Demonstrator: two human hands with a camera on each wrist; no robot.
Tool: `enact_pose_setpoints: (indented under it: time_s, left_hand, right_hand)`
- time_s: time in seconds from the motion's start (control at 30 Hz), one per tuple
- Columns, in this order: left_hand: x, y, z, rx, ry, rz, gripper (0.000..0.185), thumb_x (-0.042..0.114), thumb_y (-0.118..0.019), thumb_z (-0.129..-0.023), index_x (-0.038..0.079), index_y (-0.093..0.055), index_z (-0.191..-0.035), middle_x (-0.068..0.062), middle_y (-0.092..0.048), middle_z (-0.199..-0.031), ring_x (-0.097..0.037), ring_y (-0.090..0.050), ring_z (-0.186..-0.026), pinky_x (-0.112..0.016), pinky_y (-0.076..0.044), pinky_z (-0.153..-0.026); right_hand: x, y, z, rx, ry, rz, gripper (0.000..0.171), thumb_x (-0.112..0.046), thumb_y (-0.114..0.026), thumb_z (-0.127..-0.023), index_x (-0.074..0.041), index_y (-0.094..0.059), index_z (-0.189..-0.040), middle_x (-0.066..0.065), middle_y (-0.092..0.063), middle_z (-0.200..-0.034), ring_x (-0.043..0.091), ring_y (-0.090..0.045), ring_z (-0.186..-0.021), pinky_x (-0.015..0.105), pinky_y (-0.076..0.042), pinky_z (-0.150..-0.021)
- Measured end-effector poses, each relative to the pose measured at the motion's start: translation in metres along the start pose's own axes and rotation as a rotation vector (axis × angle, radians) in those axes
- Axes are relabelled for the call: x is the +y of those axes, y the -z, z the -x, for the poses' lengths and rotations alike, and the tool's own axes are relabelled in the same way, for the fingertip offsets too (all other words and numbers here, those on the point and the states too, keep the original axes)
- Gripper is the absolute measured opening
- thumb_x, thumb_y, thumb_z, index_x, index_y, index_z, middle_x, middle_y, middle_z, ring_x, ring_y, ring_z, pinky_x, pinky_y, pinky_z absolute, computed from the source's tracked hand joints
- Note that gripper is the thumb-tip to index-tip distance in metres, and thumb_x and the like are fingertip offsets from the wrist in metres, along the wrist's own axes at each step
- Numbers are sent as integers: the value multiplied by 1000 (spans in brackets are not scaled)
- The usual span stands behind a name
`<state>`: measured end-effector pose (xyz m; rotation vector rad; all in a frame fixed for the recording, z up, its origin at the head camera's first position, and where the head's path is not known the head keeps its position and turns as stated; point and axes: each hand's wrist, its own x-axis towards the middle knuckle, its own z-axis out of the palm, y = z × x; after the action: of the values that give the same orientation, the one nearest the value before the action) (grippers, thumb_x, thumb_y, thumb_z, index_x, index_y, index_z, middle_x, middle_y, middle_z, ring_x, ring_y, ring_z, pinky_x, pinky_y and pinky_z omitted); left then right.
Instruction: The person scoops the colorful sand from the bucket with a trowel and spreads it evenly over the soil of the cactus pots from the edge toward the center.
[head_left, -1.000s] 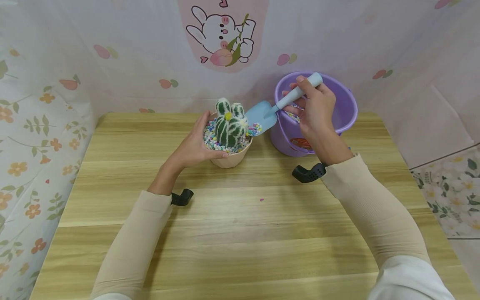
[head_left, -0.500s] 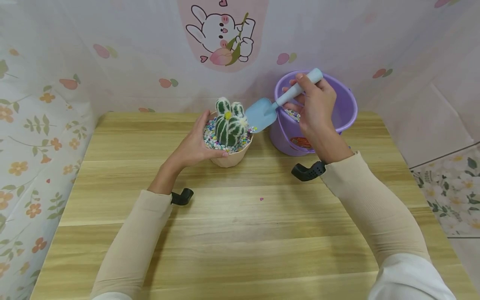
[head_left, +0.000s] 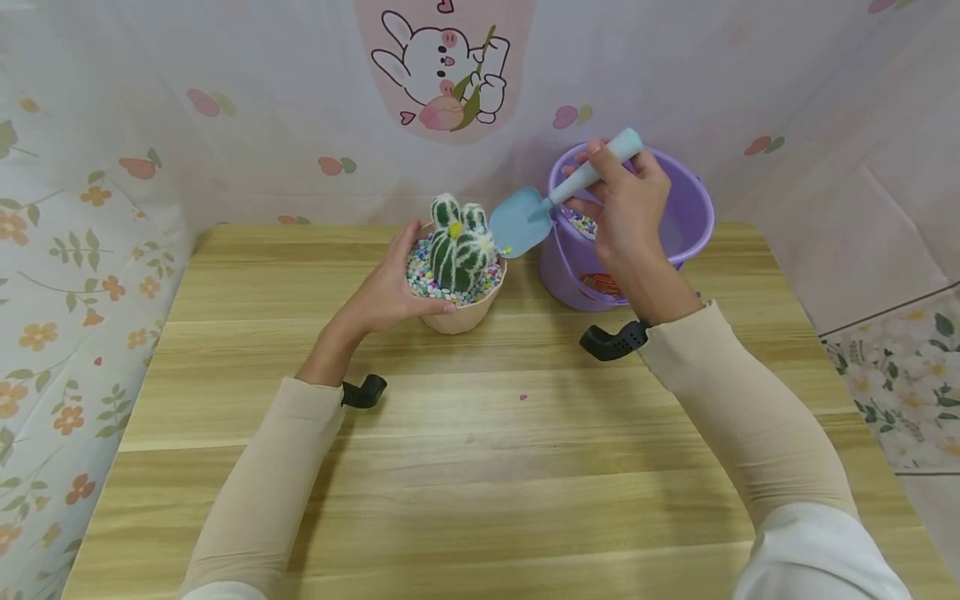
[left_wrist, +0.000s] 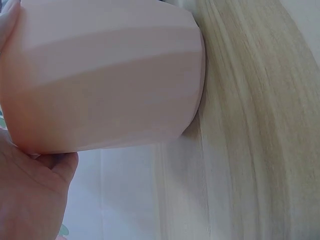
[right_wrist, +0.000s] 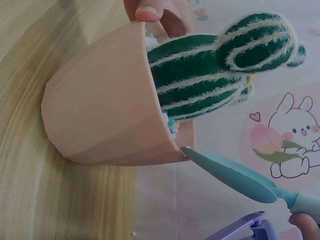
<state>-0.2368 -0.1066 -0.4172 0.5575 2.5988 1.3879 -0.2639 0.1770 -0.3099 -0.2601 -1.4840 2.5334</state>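
Table [head_left: 480, 467]: pale wood grain, smooth, slight sheen. Pot [left_wrist: 105, 75]: matt pink plastic. Cactus [right_wrist: 215, 75]: fuzzy green cloth, fake. Pebbles [head_left: 420, 279]: glossy, coloured. Trowel [head_left: 525, 218]: smooth matt blue plastic. Bucket [head_left: 693, 217]: shiny purple plastic. Sleeves [head_left: 742, 417]: ribbed beige cloth.

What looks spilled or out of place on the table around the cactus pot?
One small pink pebble lies loose on the wooden table, well in front of the pink pot, apart from the coloured pebbles inside it. Otherwise the pot and the purple bucket stand upright and nothing else looks spilled.
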Motion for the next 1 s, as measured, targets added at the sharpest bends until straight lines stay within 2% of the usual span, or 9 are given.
enact_pose_setpoints:
  time_s: [0.2, 0.47, 0.6, 0.7, 0.87, 1.0]
  left_hand:
    - [-3, 2, -2, -25, -26, 34, 125, 39, -88, -68, 15, -3, -157, -7, -13, -160, -25, -22, -144, -50, -22, -116]
    - [-2, 8, -5, -83, -46, 40, 126, 36, -87, -70, 13, 0, -157, -8, -9, -162, -24, -16, -147, -49, -18, -118]
    - [-3, 9, -5, -86, -59, 60, 126, 33, -88, -69, 13, -1, -157, -8, -13, -161, -23, -18, -145, -49, -18, -118]
    - [-3, 7, -2, -71, -56, 57, 126, 34, -87, -70, 13, 1, -157, -9, -10, -161, -23, -16, -146, -50, -16, -118]
    - [0, 0, 5, 4, -60, 82, 124, 33, -87, -71, 13, 0, -157, -12, -11, -160, -24, -17, -145, -51, -17, -118]
    - [3, -9, 12, 75, 2, 88, 129, 39, -89, -67, 16, 1, -157, -8, -8, -162, -25, -15, -146, -52, -18, -117]
  right_hand:
    - [3, -1, 0, -44, 19, -5, 25, -12, -81, -79, -3, -64, -95, 14, -68, -91, 32, -70, -82, 39, -59, -58]
    - [4, -1, 2, -126, 60, 19, 25, -13, -78, -83, -2, -62, -98, 17, -67, -93, 33, -69, -82, 41, -59, -63]
    - [-1, -1, 1, -124, 62, -19, 23, -10, -78, -82, -1, -62, -97, 18, -67, -91, 34, -69, -81, 41, -59, -62]
    - [-9, 0, -1, -98, 53, -57, 23, -8, -79, -81, -1, -62, -96, 17, -67, -91, 35, -70, -82, 41, -59, -61]
    - [-25, 5, -7, -52, 57, -88, 22, -8, -78, -82, -2, -62, -97, 15, -66, -92, 34, -70, -83, 42, -59, -60]
    - [-37, 11, -14, -23, 64, -119, 20, -7, -74, -85, -2, -61, -98, 15, -65, -91, 34, -70, -81, 45, -59, -62]
